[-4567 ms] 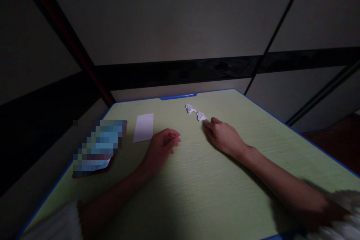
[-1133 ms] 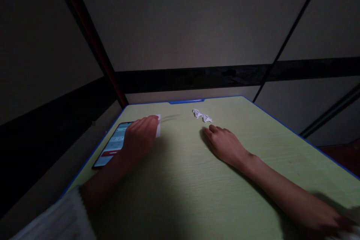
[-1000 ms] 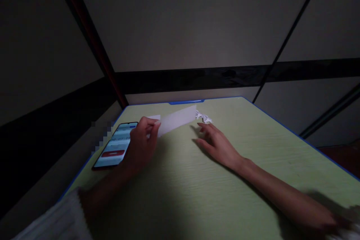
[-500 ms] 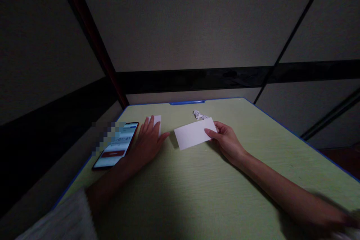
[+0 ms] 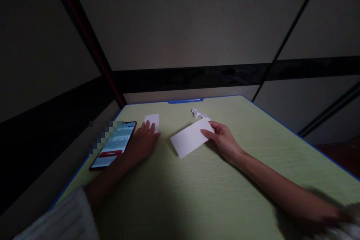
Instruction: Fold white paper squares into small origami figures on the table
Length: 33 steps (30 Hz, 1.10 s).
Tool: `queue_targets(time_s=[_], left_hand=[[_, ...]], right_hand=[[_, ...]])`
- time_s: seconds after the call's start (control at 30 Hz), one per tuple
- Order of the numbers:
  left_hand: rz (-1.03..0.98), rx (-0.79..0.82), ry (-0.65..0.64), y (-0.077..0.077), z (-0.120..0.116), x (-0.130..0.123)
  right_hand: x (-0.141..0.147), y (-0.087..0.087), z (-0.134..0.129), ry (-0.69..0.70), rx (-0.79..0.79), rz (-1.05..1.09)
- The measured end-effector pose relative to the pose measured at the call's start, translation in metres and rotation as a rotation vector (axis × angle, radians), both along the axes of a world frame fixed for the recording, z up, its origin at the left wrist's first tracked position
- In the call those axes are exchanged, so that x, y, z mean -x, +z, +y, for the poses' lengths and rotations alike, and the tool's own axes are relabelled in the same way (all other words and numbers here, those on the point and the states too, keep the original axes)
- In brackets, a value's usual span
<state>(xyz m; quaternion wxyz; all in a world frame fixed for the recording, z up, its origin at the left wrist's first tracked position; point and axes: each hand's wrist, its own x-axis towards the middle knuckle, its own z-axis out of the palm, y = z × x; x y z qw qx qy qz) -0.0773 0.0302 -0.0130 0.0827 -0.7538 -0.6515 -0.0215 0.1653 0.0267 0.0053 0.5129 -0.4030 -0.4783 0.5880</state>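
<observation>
A white rectangular piece of paper [image 5: 189, 138] is pinched at its right end by my right hand [image 5: 223, 138], thumb on top, and it slants down to the left over the table. My left hand [image 5: 144, 140] lies palm down, its fingers somewhat apart and resting on the lower part of another white paper [image 5: 152, 118] at the left. Crumpled bits of white paper [image 5: 195, 113] sit just behind the held piece, which hides part of them.
Left of my left hand lies a phone [image 5: 115, 144] with a lit screen and red edge. The light green table [image 5: 180, 195] has a blue rim and a blue strip [image 5: 185, 101] at its far edge. Dark-banded panels [image 5: 182, 26] stand behind it.
My left hand has drawn back toward me, uncovering more of the paper under it. The paper in my right hand has tilted, its left end now lower and nearer.
</observation>
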Motion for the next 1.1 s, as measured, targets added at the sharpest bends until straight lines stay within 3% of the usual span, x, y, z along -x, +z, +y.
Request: queue_targets(time_s=[0.13, 0.23, 0.3, 0.4, 0.5, 0.67, 0.77, 0.9, 1.0, 1.1], left_hand=[[-0.133, -0.081, 0.043, 0.005, -0.004, -0.005], [-0.508, -0.178, -0.067, 0.02, -0.014, -0.023], [-0.946, -0.056, -0.116, 0.03, -0.023, -0.039], [-1.423, 0.389, -0.087, 0.035, -0.035, -0.06], [-1.489, 0.587, -0.051, 0.031, -0.04, -0.067], [-1.392, 0.533, -0.093, 0.028, -0.036, -0.066], [-1.419, 0.436, -0.054, 0.028, -0.033, -0.063], [-1.581, 0.265, 0.08, 0.021, -0.028, -0.058], [-1.707, 0.173, 0.142, 0.014, -0.025, -0.053], [-1.77, 0.12, 0.151, 0.012, -0.025, -0.052]], right_hand=[[0.0, -0.001, -0.001, 0.035, 0.0, 0.013], [0.001, 0.001, -0.004, 0.099, 0.005, 0.022], [0.002, 0.003, -0.007, 0.158, -0.019, 0.023], [0.004, 0.006, -0.01, 0.239, -0.057, -0.008], [0.006, 0.005, -0.011, 0.303, -0.097, -0.054], [0.007, 0.001, -0.014, 0.295, -0.245, -0.233], [0.004, 0.003, -0.019, 0.129, -0.481, -0.513], [-0.005, 0.006, -0.024, 0.001, -1.048, -0.731], [-0.007, 0.007, -0.026, 0.033, -1.319, -0.867], [-0.005, 0.008, -0.029, 0.083, -1.441, -0.964]])
